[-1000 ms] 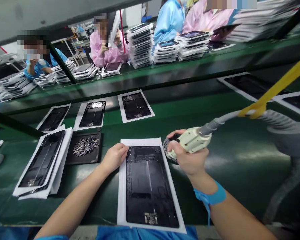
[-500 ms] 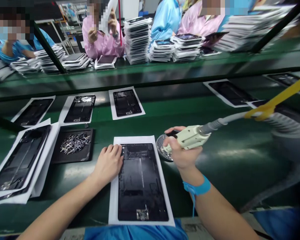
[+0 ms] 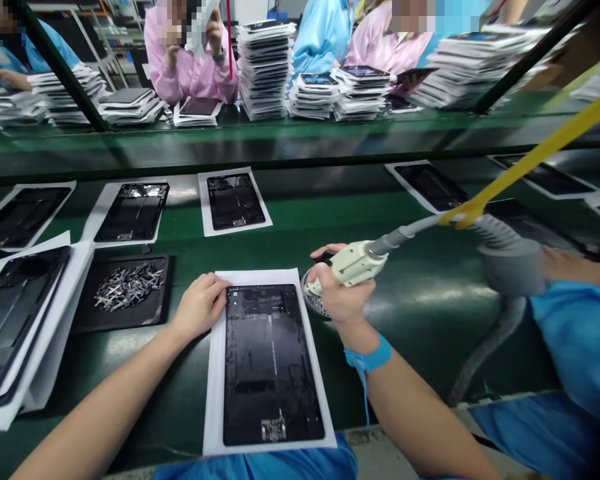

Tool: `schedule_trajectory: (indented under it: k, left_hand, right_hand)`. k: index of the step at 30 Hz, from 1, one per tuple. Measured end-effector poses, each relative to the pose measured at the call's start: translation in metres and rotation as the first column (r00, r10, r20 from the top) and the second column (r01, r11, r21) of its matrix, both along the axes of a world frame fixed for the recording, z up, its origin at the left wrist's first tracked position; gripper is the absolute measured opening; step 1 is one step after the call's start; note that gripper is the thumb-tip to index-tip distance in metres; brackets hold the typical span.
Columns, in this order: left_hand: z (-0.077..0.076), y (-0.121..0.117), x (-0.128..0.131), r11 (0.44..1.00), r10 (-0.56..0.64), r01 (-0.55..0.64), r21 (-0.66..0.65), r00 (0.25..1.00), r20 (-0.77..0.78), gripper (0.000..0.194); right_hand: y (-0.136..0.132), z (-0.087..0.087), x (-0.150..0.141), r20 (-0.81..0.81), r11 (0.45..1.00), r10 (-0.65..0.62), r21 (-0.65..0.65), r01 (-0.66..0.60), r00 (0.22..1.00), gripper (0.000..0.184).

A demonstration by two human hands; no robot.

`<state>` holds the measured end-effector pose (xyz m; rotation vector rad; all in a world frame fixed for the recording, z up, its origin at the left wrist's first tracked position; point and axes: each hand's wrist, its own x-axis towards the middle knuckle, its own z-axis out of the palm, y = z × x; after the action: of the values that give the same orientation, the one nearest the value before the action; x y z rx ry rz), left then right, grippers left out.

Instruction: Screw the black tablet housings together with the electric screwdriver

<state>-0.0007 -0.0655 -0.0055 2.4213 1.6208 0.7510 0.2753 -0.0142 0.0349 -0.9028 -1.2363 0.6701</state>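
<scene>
Before me an open tablet housing, black with a metallic strip down its middle, lies on a white paper sheet. At its upper left corner is my left hand, fingers curled together on the edge of housing and sheet. My right hand is wrapped round a pale green electric screwdriver, held tilted. Its front end points down at a round perforated metal dish right of the housing; my fingers hide the tip. A blue band circles my right wrist.
A black tray of small metal parts sits left, beside stacked housings and sheets. More housings lie along the green bench. A yellow strap supports the screwdriver's cable. A co-worker's blue sleeve is at right.
The view has turned right, so most things appear farther left. My left hand has drawn back slightly onto the housing's corner. The screwdriver stays over the dish. A co-worker's arm has come into view at right.
</scene>
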Motion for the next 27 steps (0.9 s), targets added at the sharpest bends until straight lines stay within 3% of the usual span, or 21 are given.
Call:
schedule_trajectory:
  k: [15,21,23,27]
  left_hand:
    - [-0.001,0.002,-0.001,1.000,0.004,-0.002,-0.031,0.997,0.072,0.028]
    - [-0.006,0.004,0.002,0.997,0.048,-0.039,-0.067,0.991,0.128,0.027]
    - [-0.006,0.005,0.003,0.996,0.054,-0.043,-0.083,0.989,0.139,0.027]
    - [-0.005,0.005,0.002,0.994,0.038,-0.017,-0.109,0.981,0.191,0.027]
  right_hand:
    - [0.003,0.001,-0.003,-0.022,1.000,0.012,-0.003,-0.012,1.000,0.025]
    - [-0.004,0.015,-0.004,-0.070,0.998,-0.052,0.019,0.054,0.996,0.019]
    - [-0.008,0.021,-0.017,-0.095,0.999,0.005,0.034,-0.002,0.996,0.019]
    - [-0.015,0.023,-0.066,-0.079,0.971,0.238,0.017,-0.238,0.968,0.020]
